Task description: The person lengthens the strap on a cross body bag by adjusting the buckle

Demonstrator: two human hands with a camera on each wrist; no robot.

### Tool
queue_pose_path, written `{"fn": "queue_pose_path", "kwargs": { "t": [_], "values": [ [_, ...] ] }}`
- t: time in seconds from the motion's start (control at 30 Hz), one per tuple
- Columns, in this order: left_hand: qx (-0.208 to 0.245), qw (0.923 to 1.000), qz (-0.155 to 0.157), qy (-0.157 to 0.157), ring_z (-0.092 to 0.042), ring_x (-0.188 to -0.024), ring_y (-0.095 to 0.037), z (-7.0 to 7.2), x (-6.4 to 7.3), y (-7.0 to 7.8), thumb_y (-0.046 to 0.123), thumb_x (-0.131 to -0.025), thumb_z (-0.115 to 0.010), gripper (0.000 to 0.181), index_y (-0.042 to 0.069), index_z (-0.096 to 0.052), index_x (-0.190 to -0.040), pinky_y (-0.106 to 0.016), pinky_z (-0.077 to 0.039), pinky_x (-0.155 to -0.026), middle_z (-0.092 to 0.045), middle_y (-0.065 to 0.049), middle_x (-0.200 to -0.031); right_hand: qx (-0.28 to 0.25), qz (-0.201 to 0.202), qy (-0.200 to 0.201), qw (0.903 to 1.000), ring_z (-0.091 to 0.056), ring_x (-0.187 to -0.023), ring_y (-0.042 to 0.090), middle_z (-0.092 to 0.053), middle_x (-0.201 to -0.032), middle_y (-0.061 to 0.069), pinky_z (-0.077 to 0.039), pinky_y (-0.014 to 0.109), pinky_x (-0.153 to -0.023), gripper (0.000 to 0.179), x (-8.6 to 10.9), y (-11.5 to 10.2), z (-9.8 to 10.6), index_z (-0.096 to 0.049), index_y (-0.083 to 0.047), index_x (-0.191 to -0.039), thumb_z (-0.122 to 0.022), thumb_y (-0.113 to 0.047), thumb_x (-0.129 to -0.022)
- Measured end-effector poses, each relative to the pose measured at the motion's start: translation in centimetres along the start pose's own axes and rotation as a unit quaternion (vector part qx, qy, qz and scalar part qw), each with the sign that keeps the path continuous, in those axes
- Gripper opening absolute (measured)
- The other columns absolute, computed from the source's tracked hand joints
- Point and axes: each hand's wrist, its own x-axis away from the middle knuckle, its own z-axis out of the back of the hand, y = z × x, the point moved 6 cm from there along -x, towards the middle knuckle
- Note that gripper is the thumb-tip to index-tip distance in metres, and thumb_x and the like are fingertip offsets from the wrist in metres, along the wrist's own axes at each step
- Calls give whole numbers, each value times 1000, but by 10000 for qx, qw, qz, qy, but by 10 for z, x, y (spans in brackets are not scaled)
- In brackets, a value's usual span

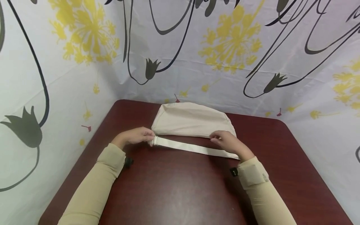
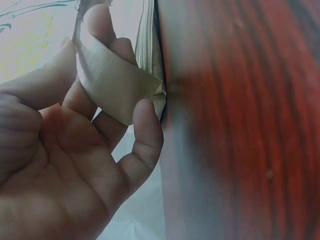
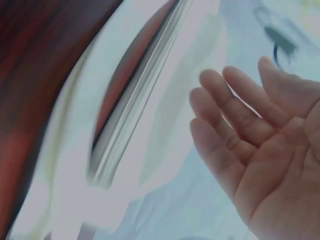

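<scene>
A cream fabric bag [image 1: 191, 120] lies flat toward the back of the table, its zipper [image 3: 135, 107] along the near edge. In front of it a cream strap [image 1: 194, 148] runs from left to right, with a slider buckle [image 1: 155, 141] at its left end. My left hand [image 1: 136, 136] holds the strap beside that buckle; in the left wrist view the webbing is pinched between thumb and fingers. Over the bag's right front corner hovers my right hand [image 1: 229, 142], its fingers loosely bent and, in the right wrist view, holding nothing.
The dark red-brown table [image 1: 168, 184] has rounded far corners. A white cloth with printed flowers [image 1: 180, 75] hangs behind it and at both sides, close to the table's edges. Small dark wrist devices show at the left cuff [image 1: 128, 162] and right cuff [image 1: 234, 172].
</scene>
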Motion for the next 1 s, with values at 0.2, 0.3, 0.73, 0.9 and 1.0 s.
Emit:
{"fn": "queue_pose_path", "kwargs": {
  "t": [0.2, 0.3, 0.73, 0.9, 1.0],
  "values": [
    [232, 9997, 65, -20, -55, -84, -22, 0, 3, -2, 13, -105, -56, 18, 3, -72, -103, -32, -43, -79, -73, -3, -87, -110, 398, -115, 9991, -64, -109, 37, -68, -119, 21, -50, 50, -94, 33, -38, -47, -23, -65, 8, -122, -70, -12, -96],
    [309, 9995, 69, -34, -56, -85, -21, 0, 4, -3, 13, -105, -56, 19, 3, -72, -103, -32, -44, -80, -73, -2, -86, -63, 453, -198, 9988, -62, -114, 38, -66, -124, 21, -49, 48, -97, 39, -55, -65, -37, -63, 8, -127, -72, -13, -95],
    [613, 9980, -97, -92, -64, -90, -18, -1, 3, -2, 12, -105, -55, 20, -1, -70, -106, -36, -49, -87, -73, -4, -89, 446, 962, -71, 9943, -63, -112, 27, -68, -118, 15, -48, 39, -99, 43, -94, -121, -86, -65, 4, -123, -80, -19, -90],
    [607, 9980, -142, -128, -65, -90, -18, -1, 2, 1, 12, -106, -55, 20, -1, -70, -106, -35, -49, -87, -73, -5, -89, 491, 822, -95, 9954, -63, -107, 23, -68, -115, 11, -49, 37, -95, 43, -100, -129, -93, -65, 0, -121, -82, -22, -89],
    [607, 9980, -115, -134, -64, -89, -18, -1, 1, 3, 13, -105, -55, 20, 0, -70, -104, -35, -49, -86, -72, -4, -89, 570, 822, -105, 9949, -63, -103, 20, -68, -112, 8, -50, 35, -91, 39, -102, -134, -96, -66, -3, -118, -82, -24, -88]
  ]
}}
